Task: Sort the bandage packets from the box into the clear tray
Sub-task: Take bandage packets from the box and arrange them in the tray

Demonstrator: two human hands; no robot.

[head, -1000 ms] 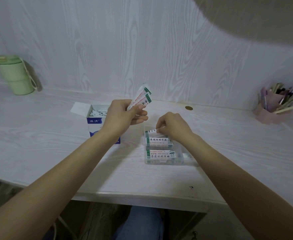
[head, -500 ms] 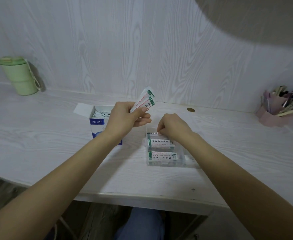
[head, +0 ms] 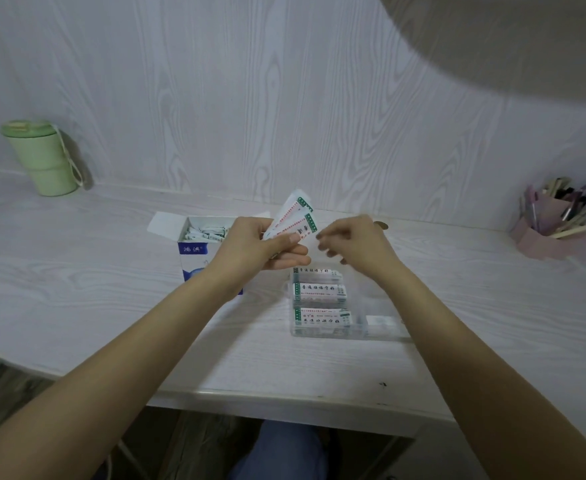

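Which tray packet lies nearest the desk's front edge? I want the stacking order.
The packet at the near end of the tray. The other two visible packets lie behind it, toward the right hand.

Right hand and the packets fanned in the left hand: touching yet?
Apart. The head view shows a thin strip of desk between the right hand's fingertips and the edge of the bandage packets pinched by the left hand.

I see left hand (head: 255, 245) raised, thumb and fingers pinching. Right hand (head: 360, 242) just beside it, fingers loosely curled, blurred. Both forearms extended forward.
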